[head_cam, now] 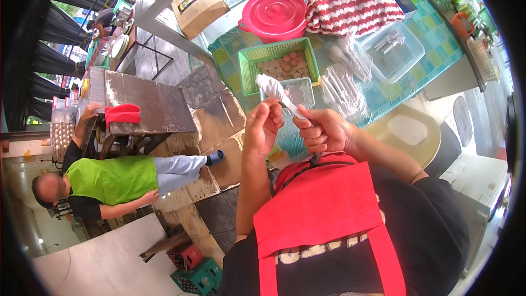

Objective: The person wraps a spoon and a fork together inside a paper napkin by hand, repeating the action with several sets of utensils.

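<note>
My right hand (322,131) grips the lower end of a utensil wrapped in white tissue paper (271,86), which slants up and to the left. My left hand (263,125) is beside the bundle with its fingers curled, the fingertips at its underside; whether they pinch it is unclear. Just beyond is a small clear plastic container (300,92), in front of a green plastic basket (246,65) holding several round pinkish pieces. To the right lie a pile of white-wrapped utensils (343,90) and a second wrapped bunch (353,55). A translucent plastic tub (404,59) has some utensils inside.
A red lidded bucket (273,12) and a red-and-white striped cloth (353,2) stand on the checked tablecloth (444,41). An oval-backed chair (427,139) is at right. Leftward, a person in a green apron (115,179) stands beside a dark table (152,98).
</note>
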`<state>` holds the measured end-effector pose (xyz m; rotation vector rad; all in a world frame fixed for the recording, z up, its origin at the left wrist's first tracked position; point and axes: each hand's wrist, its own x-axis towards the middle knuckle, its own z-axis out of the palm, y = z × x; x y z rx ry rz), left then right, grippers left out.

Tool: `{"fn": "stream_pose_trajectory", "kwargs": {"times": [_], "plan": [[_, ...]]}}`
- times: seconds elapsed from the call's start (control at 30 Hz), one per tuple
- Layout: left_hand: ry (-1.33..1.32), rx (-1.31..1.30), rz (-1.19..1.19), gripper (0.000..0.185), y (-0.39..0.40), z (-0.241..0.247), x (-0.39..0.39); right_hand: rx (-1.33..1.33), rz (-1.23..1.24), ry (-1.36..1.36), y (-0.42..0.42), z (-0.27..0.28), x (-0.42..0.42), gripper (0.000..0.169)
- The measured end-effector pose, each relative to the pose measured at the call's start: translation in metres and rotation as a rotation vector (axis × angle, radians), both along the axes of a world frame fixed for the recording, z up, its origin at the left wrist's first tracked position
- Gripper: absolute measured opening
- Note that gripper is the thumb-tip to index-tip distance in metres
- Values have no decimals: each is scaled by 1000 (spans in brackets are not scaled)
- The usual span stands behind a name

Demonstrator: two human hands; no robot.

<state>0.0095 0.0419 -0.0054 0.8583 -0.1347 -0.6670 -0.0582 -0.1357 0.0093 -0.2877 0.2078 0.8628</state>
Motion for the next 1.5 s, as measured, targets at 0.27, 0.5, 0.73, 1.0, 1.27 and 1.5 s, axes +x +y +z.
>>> {"fn": "stream_pose_trajectory", "kwargs": {"times": [0.27, 0.5, 0.73, 1.0, 1.27, 1.5], "plan": [[67, 47, 46, 34, -2, 10, -13, 189, 56, 12, 5, -9, -4, 42], [1, 70, 210, 21, 0, 9, -20, -291, -72, -209, 20, -2, -4, 36], [-29, 181, 258, 18, 3, 7, -20, -1098, -344, -841, 12, -8, -2, 22], [-42, 155, 218, 18, 14, -1, -21, -1247, -270, -875, 19, 7, -5, 15], [-97, 36, 143, 24, 15, 8, -28, -1194, -244, -779, 16, 24, -9, 21], [-121, 125, 133, 24, 14, 15, -28, -1411, -569, -948, 26, 43, -4, 25]]}}
